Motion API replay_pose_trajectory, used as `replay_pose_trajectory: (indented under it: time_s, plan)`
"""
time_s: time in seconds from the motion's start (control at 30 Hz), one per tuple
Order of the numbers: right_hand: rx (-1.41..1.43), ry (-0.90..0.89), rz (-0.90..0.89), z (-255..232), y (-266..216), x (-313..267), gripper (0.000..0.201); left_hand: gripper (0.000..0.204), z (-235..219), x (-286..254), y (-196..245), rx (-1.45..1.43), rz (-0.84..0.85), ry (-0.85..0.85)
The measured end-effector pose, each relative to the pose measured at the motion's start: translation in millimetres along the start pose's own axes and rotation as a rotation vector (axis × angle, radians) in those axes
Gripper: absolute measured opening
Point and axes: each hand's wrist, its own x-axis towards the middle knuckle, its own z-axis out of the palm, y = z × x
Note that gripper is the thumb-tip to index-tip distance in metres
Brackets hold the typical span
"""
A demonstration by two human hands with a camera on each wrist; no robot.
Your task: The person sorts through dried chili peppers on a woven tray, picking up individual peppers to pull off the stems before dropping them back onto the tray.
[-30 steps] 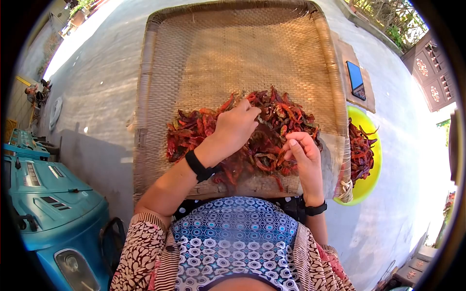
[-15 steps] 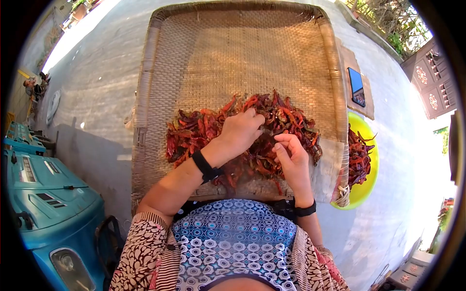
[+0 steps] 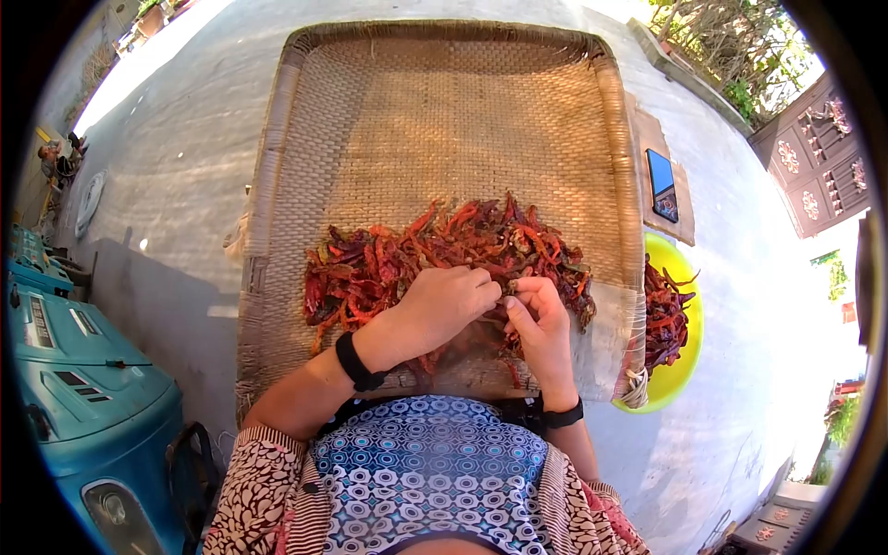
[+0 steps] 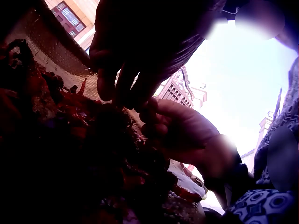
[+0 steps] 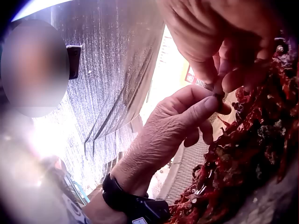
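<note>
A heap of dried red chilies (image 3: 370,264) lies across the near half of a woven tray (image 3: 444,102). My left hand (image 3: 444,303) reaches in from the left, low over the heap. Thumb and fingertips of my right hand (image 3: 539,319) meet it at the heap's near side. Between the two hands' fingertips they pinch a small dark piece of dried chili (image 5: 217,95); most of it is hidden by the fingers. In the left wrist view the near hand is dark, and loose chilies (image 4: 77,109) lie right below it.
Against the tray's right side stands a yellow-green basin (image 3: 689,361) holding more red chilies. Beyond it a phone (image 3: 661,185) lies on a piece of cardboard (image 3: 680,222). A teal vehicle (image 3: 88,407) is parked at the left on the concrete ground (image 3: 176,268).
My left hand has drawn back from the heap's middle toward my body. My right hand has shifted left, and the fingertips of both now meet. The head view has tilted slightly.
</note>
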Motion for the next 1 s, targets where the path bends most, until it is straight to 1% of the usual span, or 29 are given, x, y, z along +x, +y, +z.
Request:
replay_pose_trajectory:
  time_s: [0.03,0.1,0.13,0.17,0.23,0.3,0.37,0.4,0.5,0.53,0.57,0.63,0.7,0.8,0.9,0.93,1.0]
  plan:
    - [0.021,0.003,0.029,-1.8,-1.8,-1.5,0.020,0.011,0.7,-0.9,0.4,0.002,-0.010,-0.027]
    - [0.059,0.009,0.088,-7.3,-6.9,-4.5,0.018,0.019,4.0,-1.1,3.3,-0.062,-0.024,0.065]
    - [0.002,0.060,0.068,-13.6,-10.7,-5.6,0.018,0.024,5.7,-0.6,4.4,-0.095,-0.031,0.112]
    - [0.060,0.136,0.036,-18.8,-17.9,-6.9,0.018,0.028,7.1,-0.1,4.6,-0.075,-0.048,0.120]
    - [0.118,0.271,-0.035,-46.9,-21.3,-7.2,0.019,0.038,9.7,-0.7,3.4,-0.034,-0.081,0.132]
    - [0.048,0.511,-0.137,-73.5,-33.4,-9.6,0.022,0.041,20.1,-3.8,-3.0,-0.061,-0.106,0.083]
    - [0.228,0.663,-0.247,-113.3,-26.7,-9.5,0.023,0.042,26.5,-4.2,-7.0,-0.087,-0.123,0.045]
    - [0.237,0.801,-0.273,-114.2,-32.3,-10.8,0.021,0.041,27.8,-3.8,-8.0,-0.100,-0.126,0.031]
    - [0.235,0.931,-0.316,-110.1,-38.9,-4.5,0.021,0.039,31.6,-2.4,-11.6,-0.134,-0.126,-0.007]
    - [0.126,0.795,-0.338,-112.7,-31.4,-0.8,0.027,0.038,32.4,-2.1,-13.0,-0.143,-0.123,-0.021]
    - [-0.032,0.665,-0.249,-110.6,-29.0,3.5,0.030,0.037,32.8,-2.8,-14.4,-0.175,-0.138,-0.031]
    - [-0.338,0.396,-0.070,-80.9,-34.0,20.4,0.035,0.034,31.5,-5.1,-17.7,-0.235,-0.167,-0.051]
    - [-0.571,0.287,-0.099,-55.0,-29.0,35.5,0.040,0.033,26.9,-5.6,-21.5,-0.320,-0.198,-0.117]
    - [-1.088,0.320,-0.354,-38.7,-11.2,55.9,0.036,0.032,24.4,-8.4,-25.5,-0.415,-0.240,-0.162]
    - [-1.126,0.195,-0.174,-30.7,-16.0,57.3,0.033,0.035,27.5,-10.3,-31.3,-0.501,-0.273,-0.166]
    - [-1.105,0.186,-0.044,-25.5,-26.5,54.3,0.030,0.037,28.6,-11.4,-32.7,-0.533,-0.284,-0.166]
    - [-0.997,0.189,-0.166,-27.6,-22.1,48.6,0.027,0.038,28.9,-13.8,-35.5,-0.638,-0.320,-0.115]
